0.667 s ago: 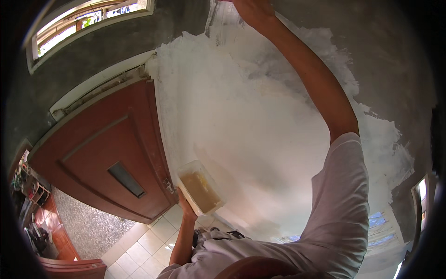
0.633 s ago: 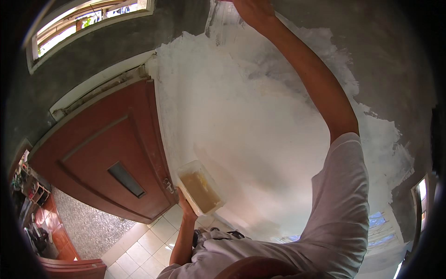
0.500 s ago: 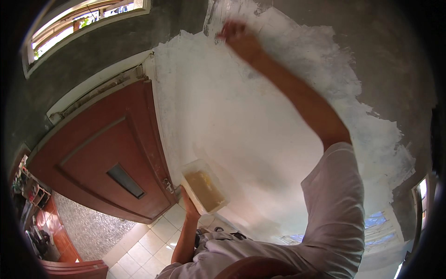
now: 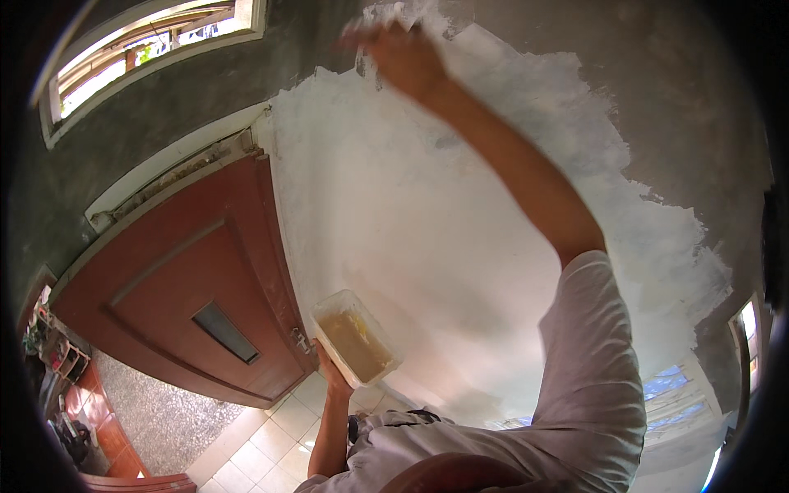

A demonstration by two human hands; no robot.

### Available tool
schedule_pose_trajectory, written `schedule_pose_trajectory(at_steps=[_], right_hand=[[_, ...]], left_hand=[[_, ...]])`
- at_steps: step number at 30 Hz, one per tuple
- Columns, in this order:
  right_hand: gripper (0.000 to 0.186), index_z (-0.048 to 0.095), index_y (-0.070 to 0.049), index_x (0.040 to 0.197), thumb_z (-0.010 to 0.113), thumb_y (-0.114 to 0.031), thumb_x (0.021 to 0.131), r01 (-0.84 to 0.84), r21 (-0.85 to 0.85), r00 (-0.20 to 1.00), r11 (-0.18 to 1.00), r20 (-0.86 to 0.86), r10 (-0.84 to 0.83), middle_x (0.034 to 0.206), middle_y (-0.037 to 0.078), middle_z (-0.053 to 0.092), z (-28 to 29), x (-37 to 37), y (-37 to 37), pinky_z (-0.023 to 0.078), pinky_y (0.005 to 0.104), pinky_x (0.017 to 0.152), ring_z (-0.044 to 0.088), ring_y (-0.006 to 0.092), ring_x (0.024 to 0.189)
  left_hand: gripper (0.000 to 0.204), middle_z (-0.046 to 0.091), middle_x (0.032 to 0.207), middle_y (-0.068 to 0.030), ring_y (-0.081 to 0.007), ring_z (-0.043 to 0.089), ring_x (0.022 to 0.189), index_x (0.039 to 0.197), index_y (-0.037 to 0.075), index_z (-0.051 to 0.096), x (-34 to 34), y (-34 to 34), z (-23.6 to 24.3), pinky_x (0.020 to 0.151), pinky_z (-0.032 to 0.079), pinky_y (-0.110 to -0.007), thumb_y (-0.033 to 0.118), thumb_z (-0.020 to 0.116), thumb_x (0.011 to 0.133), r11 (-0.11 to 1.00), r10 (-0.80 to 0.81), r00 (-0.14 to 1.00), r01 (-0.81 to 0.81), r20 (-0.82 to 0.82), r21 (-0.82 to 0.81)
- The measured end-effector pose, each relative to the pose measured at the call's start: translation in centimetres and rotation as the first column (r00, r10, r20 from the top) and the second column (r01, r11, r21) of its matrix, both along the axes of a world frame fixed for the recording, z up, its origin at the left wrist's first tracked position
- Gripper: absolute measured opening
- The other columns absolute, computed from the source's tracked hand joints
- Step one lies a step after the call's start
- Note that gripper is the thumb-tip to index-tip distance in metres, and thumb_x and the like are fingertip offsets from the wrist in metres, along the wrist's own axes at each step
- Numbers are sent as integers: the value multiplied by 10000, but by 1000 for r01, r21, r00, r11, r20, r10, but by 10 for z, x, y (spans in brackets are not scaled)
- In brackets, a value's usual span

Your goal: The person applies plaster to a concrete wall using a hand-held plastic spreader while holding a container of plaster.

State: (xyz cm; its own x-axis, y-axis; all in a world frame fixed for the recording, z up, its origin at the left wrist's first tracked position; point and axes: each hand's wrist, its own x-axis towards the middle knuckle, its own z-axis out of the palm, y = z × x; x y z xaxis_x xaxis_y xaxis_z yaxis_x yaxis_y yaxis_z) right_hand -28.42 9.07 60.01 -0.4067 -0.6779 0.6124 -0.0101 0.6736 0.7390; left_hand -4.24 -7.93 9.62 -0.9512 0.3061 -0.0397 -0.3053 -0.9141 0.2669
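My left hand (image 4: 332,375) grips a translucent rectangular plastic tub (image 4: 341,304) from its left side and holds it tilted. Beige-tinted paste (image 4: 355,341) with a yellow patch coats the inside. High up, my right arm reaches to the wall, where my right hand (image 4: 404,59) is curled at the ragged upper edge of the white coating (image 4: 394,205). Its fingers are closed, but motion blur and the hand itself hide what they hold. Bare dark grey wall (image 4: 674,107) surrounds the coated area.
A reddish-brown panelled door (image 4: 189,271) with a metal handle stands at left, beside the coated wall. Above it is a window (image 4: 152,62). Pale floor tiles (image 4: 255,448) lie below, with a pebbled surface (image 4: 164,403) beyond the doorway. Another window (image 4: 746,337) is at right.
My right hand has swept left along the coating's upper edge. The tub in my left hand has shifted slightly left and down, and the view has moved a little.
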Motion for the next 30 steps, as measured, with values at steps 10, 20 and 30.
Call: schedule_pose_trajectory(at_steps=[10, 20, 30], right_hand=[[551, 685, 91, 1137, 552, -427, 1007, 193, 162, 949, 968, -283, -142, 1266, 206, 640, -65, -27, 94, 550, 447, 835, 626, 352, 1105], [636, 600, -330, 1381, 568, 8, 843, 58, 1, 918, 998, 392, -54, 1121, 59, 687, -79, 30, 25, 541, 435, 903, 653, 269, 1048], [399, 655, 7, 1040, 589, -384, 1005, -15, 133, 954, 991, -294, 54, 1084, 112, 601, -36, -25, 93, 521, 363, 675, 601, 252, 896]], left_hand=[[769, 557, 1420, -109, -294, 591, 1248, 1529, 136, 396, -19, 46, 40, 1040, 530, -485, 705, 308, 1019, 979, -205, 978, 205, -41, 5], [788, 566, 1408, -112, -289, 602, 1235, 1512, 128, 426, -6, 12, 15, 1027, 538, -473, 722, 303, 1010, 987, -150, 988, 151, 36, -52], [780, 563, 1415, -111, -284, 601, 1237, 1525, 133, 405, -16, 27, 36, 1028, 537, -477, 715, 310, 1014, 981, -191, 981, 191, 11, 33]])
